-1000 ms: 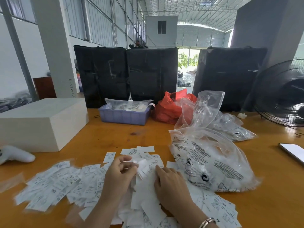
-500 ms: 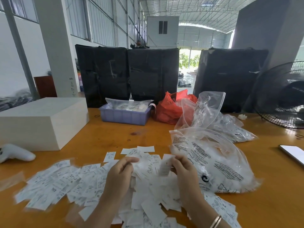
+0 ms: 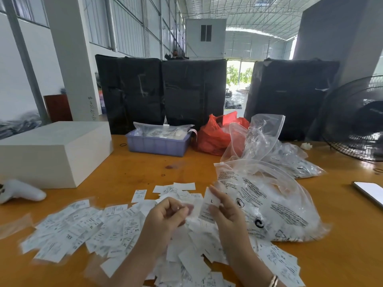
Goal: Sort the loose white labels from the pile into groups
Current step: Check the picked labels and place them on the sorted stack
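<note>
A loose pile of white labels lies on the wooden table in front of me, under both hands. My right hand pinches one label marked "L" and holds it upright above the pile. My left hand hovers just left of it with curled fingers; they seem to pinch a blurred label at the fingertips. To the left, labels lie spread in rough groups, printed with sizes such as XS, XL and XXL. More labels lie at the lower right.
A large clear plastic bag filled with white pieces sits right of the pile, with more bags behind it. A white box, white controller, blue tray, red bag, fan and phone surround the work area.
My right hand left the pile, picked up a label and raised it upright. My left hand stayed above the pile with its fingers curled.
</note>
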`<action>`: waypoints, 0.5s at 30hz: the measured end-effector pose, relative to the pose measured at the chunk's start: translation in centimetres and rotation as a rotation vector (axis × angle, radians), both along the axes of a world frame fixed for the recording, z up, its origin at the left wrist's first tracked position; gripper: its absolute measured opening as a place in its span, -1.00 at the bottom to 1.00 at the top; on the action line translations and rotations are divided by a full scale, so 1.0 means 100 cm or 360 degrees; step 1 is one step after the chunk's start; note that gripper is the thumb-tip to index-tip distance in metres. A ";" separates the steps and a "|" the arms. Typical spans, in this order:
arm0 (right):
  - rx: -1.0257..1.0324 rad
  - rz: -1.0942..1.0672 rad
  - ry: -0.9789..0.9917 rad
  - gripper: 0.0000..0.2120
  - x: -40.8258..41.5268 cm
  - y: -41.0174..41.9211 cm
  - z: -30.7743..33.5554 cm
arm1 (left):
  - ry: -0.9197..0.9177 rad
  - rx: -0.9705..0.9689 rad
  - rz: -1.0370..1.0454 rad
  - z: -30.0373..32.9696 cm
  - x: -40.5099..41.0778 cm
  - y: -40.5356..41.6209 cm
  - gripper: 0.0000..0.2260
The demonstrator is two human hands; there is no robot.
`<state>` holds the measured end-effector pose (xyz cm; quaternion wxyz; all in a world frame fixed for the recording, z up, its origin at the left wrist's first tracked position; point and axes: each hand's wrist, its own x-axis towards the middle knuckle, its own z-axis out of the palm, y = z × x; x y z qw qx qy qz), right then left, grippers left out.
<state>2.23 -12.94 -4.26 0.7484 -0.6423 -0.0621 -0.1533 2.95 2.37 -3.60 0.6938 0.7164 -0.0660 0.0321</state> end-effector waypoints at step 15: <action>0.0706 0.0107 0.0022 -0.86 0.000 -0.014 0.011 | -0.0330 0.0531 0.0010 0.001 -0.006 -0.003 -0.87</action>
